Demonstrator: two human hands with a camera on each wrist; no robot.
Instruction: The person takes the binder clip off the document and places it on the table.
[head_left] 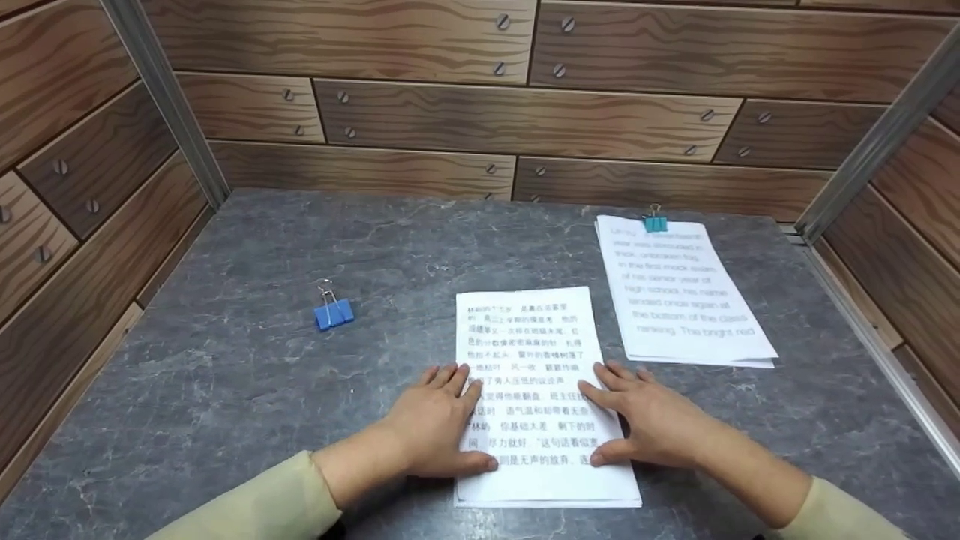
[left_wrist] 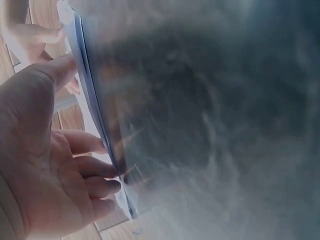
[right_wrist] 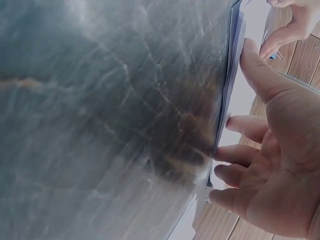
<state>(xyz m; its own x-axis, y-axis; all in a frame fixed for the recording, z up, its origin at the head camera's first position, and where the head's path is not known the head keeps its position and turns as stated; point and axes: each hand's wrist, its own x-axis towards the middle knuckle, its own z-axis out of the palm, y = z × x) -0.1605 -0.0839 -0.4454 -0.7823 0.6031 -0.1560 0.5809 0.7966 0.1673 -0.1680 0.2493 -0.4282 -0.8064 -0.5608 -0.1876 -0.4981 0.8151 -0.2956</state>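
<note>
A stack of white paper sheets [head_left: 536,420] printed with Chinese text lies flat on the table in front of me. My left hand [head_left: 435,424] touches its left edge, fingers extended and thumb on the top sheet. On the opposite side my right hand [head_left: 651,420] touches the right edge, its thumb also over the top sheet. Both wrist views show the stack edge-on, several thin layers against the fingers of the left hand [left_wrist: 50,155] and the right hand [right_wrist: 285,160]. A blue binder clip [head_left: 334,314] lies apart from the stack, to the left.
At the back right is another paper stack [head_left: 679,292] with English text, a teal binder clip [head_left: 655,224] fastened on its top edge. The dark marbled table [head_left: 247,420] is bordered by wood-patterned walls [head_left: 420,112] and metal corner posts [head_left: 169,105].
</note>
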